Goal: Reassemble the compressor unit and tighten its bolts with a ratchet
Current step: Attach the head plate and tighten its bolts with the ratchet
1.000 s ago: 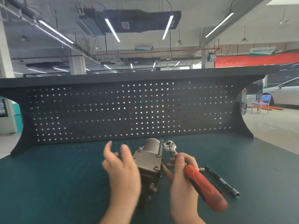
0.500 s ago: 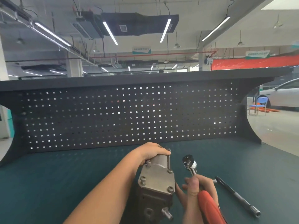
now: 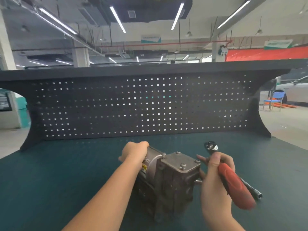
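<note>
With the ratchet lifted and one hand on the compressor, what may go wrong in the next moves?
1. The left hand grips only the far cylinder end of the compressor unit; torque on a bolt might make the unit twist on the green mat.
2. The ratchet in the right hand shows no socket, as far as can be seen, so it may not seat on the bolt.
3. The right arm might knock the loose black extension bar beside it.

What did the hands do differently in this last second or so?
The left hand, open beside the compressor a second ago, has reached over and now grips its far cylindrical end, and the unit has turned on the bench. The right hand holds the red-handled ratchet as before; the black extension bar stayed put.
</note>
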